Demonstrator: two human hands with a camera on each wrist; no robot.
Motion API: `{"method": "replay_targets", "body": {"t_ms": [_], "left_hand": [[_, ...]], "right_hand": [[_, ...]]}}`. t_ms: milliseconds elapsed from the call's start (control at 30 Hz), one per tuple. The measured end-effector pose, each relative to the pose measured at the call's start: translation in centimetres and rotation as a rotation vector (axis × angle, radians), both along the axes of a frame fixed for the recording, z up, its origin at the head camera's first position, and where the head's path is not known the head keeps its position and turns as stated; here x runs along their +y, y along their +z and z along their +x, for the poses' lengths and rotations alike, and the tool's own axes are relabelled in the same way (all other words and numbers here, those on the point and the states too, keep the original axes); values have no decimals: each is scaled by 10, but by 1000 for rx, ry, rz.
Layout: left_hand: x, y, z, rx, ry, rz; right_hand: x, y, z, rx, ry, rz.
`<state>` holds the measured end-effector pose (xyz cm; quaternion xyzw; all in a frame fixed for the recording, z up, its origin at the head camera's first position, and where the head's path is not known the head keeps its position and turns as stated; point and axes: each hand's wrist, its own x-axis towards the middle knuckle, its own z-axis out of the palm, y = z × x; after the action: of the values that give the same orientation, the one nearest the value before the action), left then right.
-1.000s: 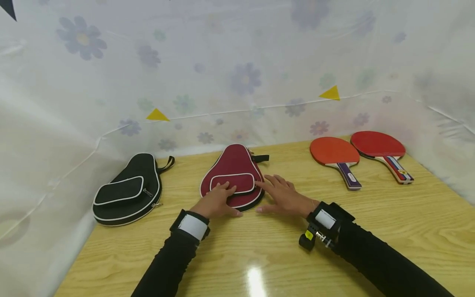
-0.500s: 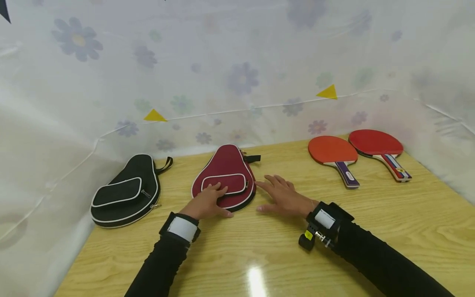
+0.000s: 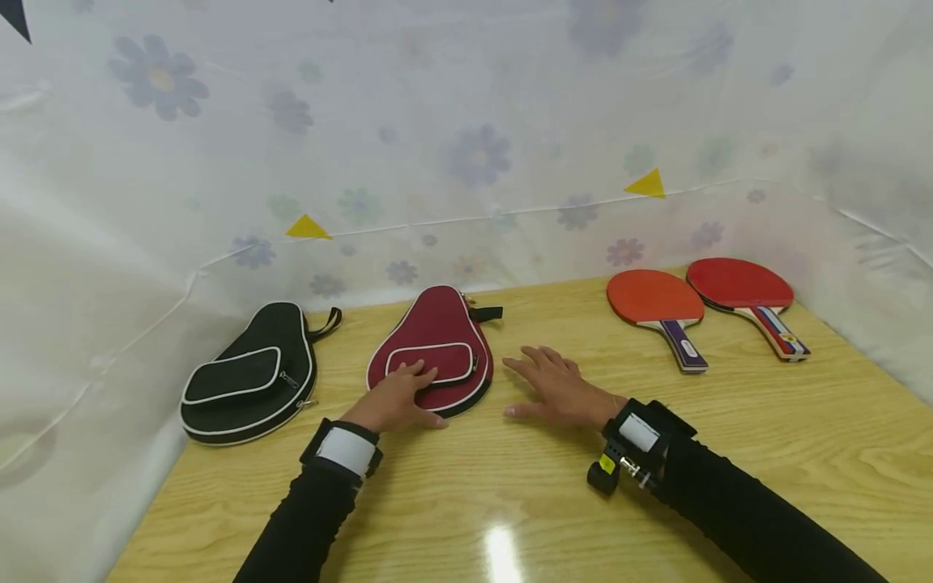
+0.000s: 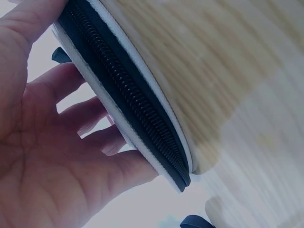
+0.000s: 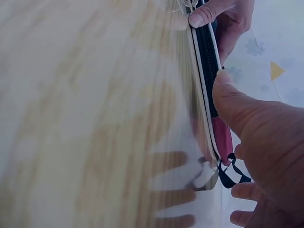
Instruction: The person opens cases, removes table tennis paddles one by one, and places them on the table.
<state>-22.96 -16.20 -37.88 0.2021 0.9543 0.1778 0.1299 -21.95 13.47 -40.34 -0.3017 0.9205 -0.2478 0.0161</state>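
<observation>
A maroon table tennis bat case [image 3: 436, 324] with white piping and a front pocket lies flat on the table. My left hand [image 3: 394, 401] rests on its lower left part, fingers spread over the pocket and thumb by the front edge. In the left wrist view, those fingers [image 4: 97, 114] lie over the case beside its dark zipper [image 4: 128, 90]. Just right of the case, my right hand [image 3: 557, 389] is held low with relaxed, spread fingers; a gap separates it from the case in the head view, and it holds nothing.
A black bat case [image 3: 251, 372] lies at the left. Two table tennis bats lie at the back right: an orange-red one [image 3: 656, 296] with a purple handle and a red one [image 3: 739, 282] with a striped handle. A flowered sheet [image 3: 466, 121] hangs behind the wooden table [image 3: 568, 518].
My left hand and the maroon case have slid left together, away from my right hand. The right hand has stayed in place, and a gap has opened between it and the case.
</observation>
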Motion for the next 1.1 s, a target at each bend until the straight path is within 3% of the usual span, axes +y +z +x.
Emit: {"method": "replay_targets", "body": {"t_ms": [1100], "left_hand": [[-31,2,2,2,14,15]], "right_hand": [[1,-2,0,-10,-1,2]]}}
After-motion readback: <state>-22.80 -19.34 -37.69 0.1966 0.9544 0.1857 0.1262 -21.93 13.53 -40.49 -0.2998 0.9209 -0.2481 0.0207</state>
